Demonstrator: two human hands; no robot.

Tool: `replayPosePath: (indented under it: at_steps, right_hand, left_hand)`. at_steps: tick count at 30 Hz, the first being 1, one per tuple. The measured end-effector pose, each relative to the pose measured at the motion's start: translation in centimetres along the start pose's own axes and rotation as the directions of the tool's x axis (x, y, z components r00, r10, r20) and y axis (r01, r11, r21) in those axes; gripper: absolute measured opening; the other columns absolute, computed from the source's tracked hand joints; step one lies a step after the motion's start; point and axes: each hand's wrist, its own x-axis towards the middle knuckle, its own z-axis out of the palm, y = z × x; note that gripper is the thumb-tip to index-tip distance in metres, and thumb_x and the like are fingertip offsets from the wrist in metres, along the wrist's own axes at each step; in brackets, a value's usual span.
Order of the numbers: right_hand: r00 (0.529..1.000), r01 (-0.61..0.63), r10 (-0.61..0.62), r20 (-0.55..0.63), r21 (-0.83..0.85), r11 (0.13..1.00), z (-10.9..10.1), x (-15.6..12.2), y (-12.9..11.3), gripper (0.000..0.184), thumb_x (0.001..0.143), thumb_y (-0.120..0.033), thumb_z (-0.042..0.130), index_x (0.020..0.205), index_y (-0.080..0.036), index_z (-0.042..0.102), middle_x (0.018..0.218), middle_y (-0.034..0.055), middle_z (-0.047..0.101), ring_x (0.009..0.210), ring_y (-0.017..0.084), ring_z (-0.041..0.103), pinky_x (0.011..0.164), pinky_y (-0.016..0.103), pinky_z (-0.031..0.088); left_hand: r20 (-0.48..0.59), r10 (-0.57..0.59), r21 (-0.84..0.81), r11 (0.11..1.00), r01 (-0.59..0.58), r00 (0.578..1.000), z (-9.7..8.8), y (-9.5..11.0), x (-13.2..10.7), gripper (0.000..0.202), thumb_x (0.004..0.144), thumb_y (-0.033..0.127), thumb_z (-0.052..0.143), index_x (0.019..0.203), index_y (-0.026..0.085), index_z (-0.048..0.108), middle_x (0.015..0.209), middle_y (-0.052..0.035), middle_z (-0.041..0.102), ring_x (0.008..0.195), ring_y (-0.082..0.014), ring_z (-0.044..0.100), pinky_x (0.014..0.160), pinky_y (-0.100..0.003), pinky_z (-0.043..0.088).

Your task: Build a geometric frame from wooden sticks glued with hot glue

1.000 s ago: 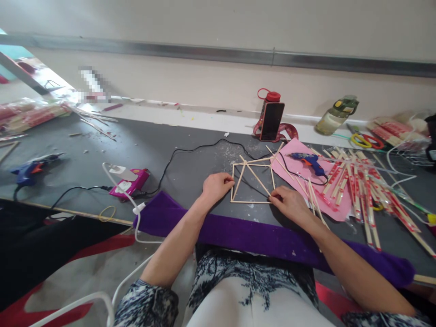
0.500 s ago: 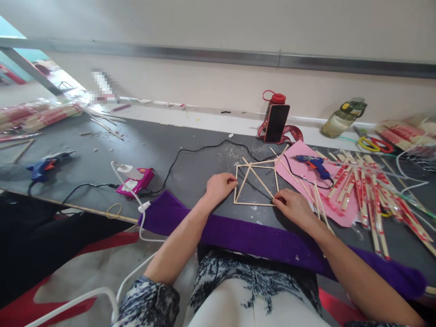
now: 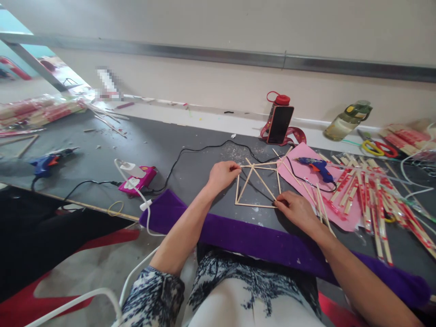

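Observation:
A frame of joined wooden chopsticks [image 3: 257, 205] sits on the dark grey table, with a square base and slanted sticks that meet near its far side. My left hand [image 3: 224, 175] pinches the frame's far left corner between thumb and fingertips. At the near right corner, my right hand [image 3: 295, 206] is closed on the frame where a slanted stick meets the base; its fingers hide that joint. Right of the frame, a blue glue gun [image 3: 316, 168] lies on a pink sheet [image 3: 301, 156], close to loose chopsticks [image 3: 322, 202].
Wrapped chopsticks [image 3: 369, 204] are heaped at the right. Behind stand a phone [image 3: 281, 125] and a green bottle [image 3: 349, 120], near scissors [image 3: 374, 147]. Leftward are a pink power strip [image 3: 138, 181] with cables and a second glue gun [image 3: 47, 162]. Purple cloth [image 3: 245, 236] covers the front edge.
My left hand has slid away from me along the frame's left side to its far left corner. My right hand stays at the near right corner. The view has shifted slightly.

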Motion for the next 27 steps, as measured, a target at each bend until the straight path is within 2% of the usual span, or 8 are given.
replayPosePath:
  at_steps: [5, 8, 11, 14, 24, 27]
  right_hand:
    - [1.000, 0.002, -0.003, 0.008, 0.029, 1.000, 0.1, 0.0, 0.2, 0.024, 0.091, -0.036, 0.051, 0.086, -0.020, 0.067, 0.085, 0.0043, 0.067, 0.079, 0.020, 0.064, 0.073, 0.032, 0.044]
    - [1.000, 0.014, -0.014, -0.001, 0.030, 0.999, 0.2, 0.0, 0.3, 0.023, 0.091, -0.036, 0.050, 0.085, -0.021, 0.066, 0.082, 0.0039, 0.066, 0.078, 0.020, 0.063, 0.072, 0.032, 0.044]
    - [1.000, 0.026, -0.025, -0.013, 0.028, 0.999, 0.3, -0.1, 0.3, 0.022, 0.090, -0.036, 0.050, 0.084, -0.021, 0.066, 0.081, 0.0037, 0.066, 0.077, 0.020, 0.063, 0.071, 0.032, 0.044]
    - [1.000, 0.020, -0.019, -0.022, 0.034, 0.999, 0.3, -0.1, 0.3, 0.022, 0.091, -0.035, 0.050, 0.085, -0.021, 0.066, 0.081, 0.0036, 0.066, 0.077, 0.020, 0.063, 0.070, 0.032, 0.044]
    - [0.999, 0.019, -0.019, -0.046, 0.008, 1.000, 0.3, -0.4, 0.6, 0.022, 0.091, -0.035, 0.049, 0.084, -0.022, 0.065, 0.081, 0.0038, 0.066, 0.075, 0.020, 0.064, 0.069, 0.032, 0.044]
    - [0.999, 0.020, -0.020, -0.049, 0.011, 1.000, 0.3, -0.5, 0.5, 0.022, 0.091, -0.035, 0.049, 0.085, -0.022, 0.065, 0.082, 0.0038, 0.066, 0.076, 0.020, 0.064, 0.070, 0.032, 0.044]
  left_hand:
    - [0.007, -0.001, 0.009, 1.000, 0.001, 1.000, -0.2, 0.3, 1.5, 0.025, 0.080, 0.031, 0.059, 0.090, 0.019, 0.079, 0.080, -0.0047, 0.074, 0.074, -0.0187, 0.064, 0.074, -0.029, 0.045]
    - [0.047, -0.015, -0.159, 0.987, 0.022, 0.999, -0.2, 0.1, 1.9, 0.027, 0.078, 0.030, 0.061, 0.094, 0.017, 0.078, 0.078, -0.0045, 0.073, 0.069, -0.0155, 0.061, 0.068, -0.026, 0.045]
    - [0.103, -0.010, -0.356, 0.933, 0.046, 0.995, -0.1, -0.1, 1.9, 0.034, 0.077, 0.033, 0.063, 0.103, 0.016, 0.076, 0.078, -0.0036, 0.072, 0.061, -0.0117, 0.056, 0.060, -0.023, 0.043]
    - [0.130, 0.012, -0.443, 0.895, 0.047, 0.991, 0.1, 0.0, 2.0, 0.039, 0.075, 0.034, 0.064, 0.109, 0.016, 0.075, 0.077, -0.0032, 0.071, 0.058, -0.0098, 0.052, 0.057, -0.023, 0.040]
    - [0.168, 0.060, -0.490, 0.871, 0.031, 0.984, 0.6, 1.0, 3.0, 0.035, 0.073, 0.028, 0.064, 0.102, 0.012, 0.076, 0.078, -0.0029, 0.070, 0.058, -0.0088, 0.051, 0.057, -0.022, 0.040]
    - [0.140, 0.107, -0.454, 0.890, -0.032, 0.984, 0.7, 0.9, 3.1, 0.031, 0.073, 0.027, 0.065, 0.098, 0.014, 0.077, 0.085, -0.0044, 0.071, 0.066, -0.0111, 0.056, 0.062, -0.023, 0.043]
